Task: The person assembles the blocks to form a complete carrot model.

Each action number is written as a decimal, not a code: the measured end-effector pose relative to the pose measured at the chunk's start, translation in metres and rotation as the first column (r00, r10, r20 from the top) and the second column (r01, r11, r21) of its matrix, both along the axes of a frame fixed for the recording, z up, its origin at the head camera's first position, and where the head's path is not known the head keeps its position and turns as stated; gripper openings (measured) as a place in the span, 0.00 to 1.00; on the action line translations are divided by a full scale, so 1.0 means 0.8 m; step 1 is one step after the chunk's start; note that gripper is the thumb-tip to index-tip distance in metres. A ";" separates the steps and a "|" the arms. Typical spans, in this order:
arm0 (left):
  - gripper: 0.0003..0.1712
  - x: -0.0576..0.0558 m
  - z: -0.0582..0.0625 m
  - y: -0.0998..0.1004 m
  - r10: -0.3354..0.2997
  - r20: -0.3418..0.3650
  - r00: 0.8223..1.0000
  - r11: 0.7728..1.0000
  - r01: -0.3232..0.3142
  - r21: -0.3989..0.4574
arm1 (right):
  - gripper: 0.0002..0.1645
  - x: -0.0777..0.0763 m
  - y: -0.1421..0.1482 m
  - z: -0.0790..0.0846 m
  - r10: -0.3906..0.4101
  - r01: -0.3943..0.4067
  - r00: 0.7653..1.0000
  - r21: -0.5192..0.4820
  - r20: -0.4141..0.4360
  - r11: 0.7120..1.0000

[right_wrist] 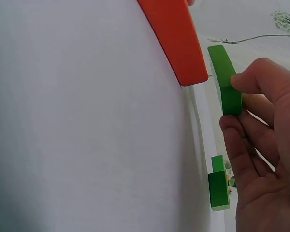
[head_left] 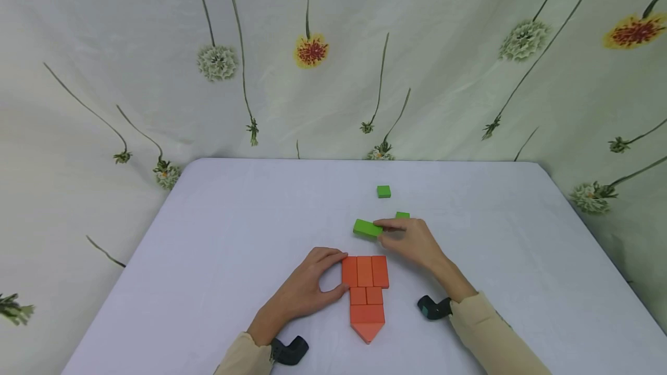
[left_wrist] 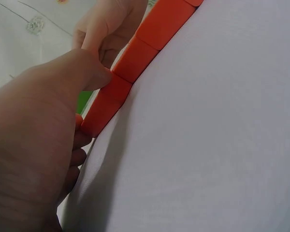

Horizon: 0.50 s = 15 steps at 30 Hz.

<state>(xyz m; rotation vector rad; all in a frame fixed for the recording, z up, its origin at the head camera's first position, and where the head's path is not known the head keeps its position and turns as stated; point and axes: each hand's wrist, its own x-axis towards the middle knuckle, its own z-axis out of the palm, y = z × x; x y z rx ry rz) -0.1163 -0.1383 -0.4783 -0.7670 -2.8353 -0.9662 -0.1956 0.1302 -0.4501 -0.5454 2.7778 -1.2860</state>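
Note:
Flat orange-red blocks (head_left: 365, 271) lie edge to edge in a column, with a triangular block (head_left: 367, 330) pointing toward the person. My left hand (head_left: 304, 285) holds the upper-left rectangular block (head_left: 350, 272), index finger at its far end and thumb at its near end. Just beyond the column, my right hand (head_left: 411, 242) pinches a long green block (head_left: 367, 228) by its right end. The right wrist view shows the thumb on one face of that green block (right_wrist: 224, 79) and fingers behind it.
A small green block (head_left: 384, 191) lies farther back on the white table (head_left: 250, 207). Another green block (head_left: 402, 214) sits behind the right hand, partly hidden by it. A flower-patterned cloth (head_left: 443, 74) hangs behind the table.

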 end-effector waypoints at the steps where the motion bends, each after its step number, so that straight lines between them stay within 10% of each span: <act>1: 0.34 0.000 0.000 0.000 -0.001 -0.003 1.000 1.000 0.001 0.001 | 0.20 0.001 0.001 0.000 0.016 -0.016 1.000 0.005 0.000 1.000; 15: 0.33 0.000 0.002 -0.001 -0.007 0.006 1.000 1.000 0.007 0.015 | 0.19 0.007 0.008 -0.014 0.210 -0.211 0.976 0.015 0.054 0.977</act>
